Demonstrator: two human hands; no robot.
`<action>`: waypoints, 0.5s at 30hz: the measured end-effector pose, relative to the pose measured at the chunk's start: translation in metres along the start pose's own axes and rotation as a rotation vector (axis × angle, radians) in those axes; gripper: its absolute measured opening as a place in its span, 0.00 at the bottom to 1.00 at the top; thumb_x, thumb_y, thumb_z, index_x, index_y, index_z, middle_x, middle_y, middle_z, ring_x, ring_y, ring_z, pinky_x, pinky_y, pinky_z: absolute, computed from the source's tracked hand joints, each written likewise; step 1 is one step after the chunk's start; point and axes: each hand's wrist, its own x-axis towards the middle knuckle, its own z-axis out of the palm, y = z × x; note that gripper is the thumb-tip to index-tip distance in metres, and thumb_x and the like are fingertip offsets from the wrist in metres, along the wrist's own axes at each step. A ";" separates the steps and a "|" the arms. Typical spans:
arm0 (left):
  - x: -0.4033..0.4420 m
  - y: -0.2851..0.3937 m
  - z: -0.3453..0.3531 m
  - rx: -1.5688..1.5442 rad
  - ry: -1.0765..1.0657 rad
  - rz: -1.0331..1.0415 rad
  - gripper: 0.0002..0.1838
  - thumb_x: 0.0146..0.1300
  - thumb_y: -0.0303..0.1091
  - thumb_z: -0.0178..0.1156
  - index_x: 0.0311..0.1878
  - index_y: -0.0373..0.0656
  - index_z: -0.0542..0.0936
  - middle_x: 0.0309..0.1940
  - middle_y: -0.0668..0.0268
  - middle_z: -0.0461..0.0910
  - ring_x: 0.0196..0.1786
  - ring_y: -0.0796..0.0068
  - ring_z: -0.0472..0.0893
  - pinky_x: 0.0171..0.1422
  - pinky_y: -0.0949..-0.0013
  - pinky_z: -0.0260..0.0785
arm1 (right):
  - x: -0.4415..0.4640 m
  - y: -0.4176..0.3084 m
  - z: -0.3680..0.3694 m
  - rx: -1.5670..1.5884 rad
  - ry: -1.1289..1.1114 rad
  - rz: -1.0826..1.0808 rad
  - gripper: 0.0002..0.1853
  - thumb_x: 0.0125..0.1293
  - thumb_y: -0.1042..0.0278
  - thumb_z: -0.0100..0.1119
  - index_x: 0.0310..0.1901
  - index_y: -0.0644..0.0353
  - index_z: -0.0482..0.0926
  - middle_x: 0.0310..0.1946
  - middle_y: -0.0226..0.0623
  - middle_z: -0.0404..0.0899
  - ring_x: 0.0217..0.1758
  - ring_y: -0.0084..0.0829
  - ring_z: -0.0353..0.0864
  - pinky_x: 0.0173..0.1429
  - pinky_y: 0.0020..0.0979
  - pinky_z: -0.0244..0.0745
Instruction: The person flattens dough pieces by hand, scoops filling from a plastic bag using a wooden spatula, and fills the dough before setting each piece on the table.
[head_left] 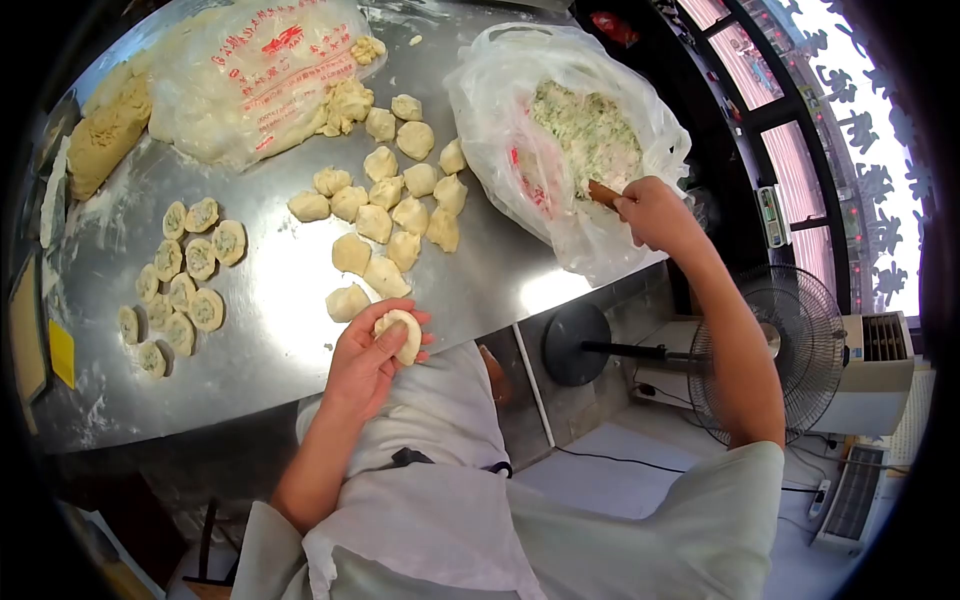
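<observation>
Left hand [362, 352] holds one dough piece [409, 342], fingers curled, at the table's [270, 365] edge. Right hand [655, 214] grips one brown handle [602, 194] in one bag [488, 100] of filling [590, 125]. Count: twelve filled rounds [200, 259], roughly eighteen lumps [410, 215].

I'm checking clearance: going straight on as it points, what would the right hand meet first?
Probably the pale, green-flecked filling inside the translucent white plastic bag, ahead of the right hand; depth is hard to judge.
</observation>
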 end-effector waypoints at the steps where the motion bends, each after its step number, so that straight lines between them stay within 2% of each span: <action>1: -0.003 0.002 -0.001 -0.002 0.011 0.002 0.19 0.77 0.31 0.59 0.67 0.37 0.73 0.56 0.54 0.83 0.52 0.63 0.87 0.54 0.62 0.84 | 0.000 -0.006 -0.009 0.103 -0.136 0.100 0.14 0.70 0.64 0.59 0.35 0.69 0.83 0.21 0.49 0.82 0.18 0.37 0.81 0.26 0.39 0.76; 2: -0.004 0.002 -0.002 -0.007 0.021 0.006 0.18 0.78 0.31 0.58 0.67 0.37 0.74 0.56 0.54 0.83 0.52 0.64 0.87 0.54 0.63 0.84 | 0.005 0.006 -0.004 0.298 -0.179 0.104 0.16 0.73 0.62 0.58 0.31 0.66 0.81 0.13 0.33 0.73 0.08 0.20 0.63 0.13 0.28 0.53; 6: -0.004 0.002 -0.002 -0.027 0.039 0.004 0.17 0.78 0.31 0.57 0.66 0.38 0.74 0.56 0.54 0.83 0.52 0.63 0.87 0.54 0.63 0.83 | -0.001 0.005 -0.006 0.514 -0.366 0.161 0.15 0.74 0.63 0.57 0.32 0.64 0.81 0.14 0.30 0.73 0.08 0.19 0.63 0.13 0.25 0.53; 11: -0.002 0.002 0.004 -0.031 0.047 -0.012 0.16 0.79 0.32 0.56 0.65 0.39 0.74 0.57 0.54 0.82 0.52 0.63 0.87 0.54 0.63 0.83 | -0.004 0.013 0.008 0.725 -0.366 0.188 0.14 0.76 0.62 0.56 0.36 0.63 0.81 0.15 0.29 0.73 0.09 0.18 0.61 0.14 0.25 0.52; 15: -0.004 0.002 0.009 -0.027 0.047 -0.026 0.19 0.80 0.34 0.55 0.68 0.39 0.72 0.58 0.54 0.82 0.52 0.63 0.87 0.54 0.63 0.83 | -0.004 0.011 0.012 0.825 -0.386 0.146 0.14 0.77 0.62 0.54 0.38 0.64 0.80 0.14 0.28 0.71 0.10 0.18 0.60 0.15 0.26 0.51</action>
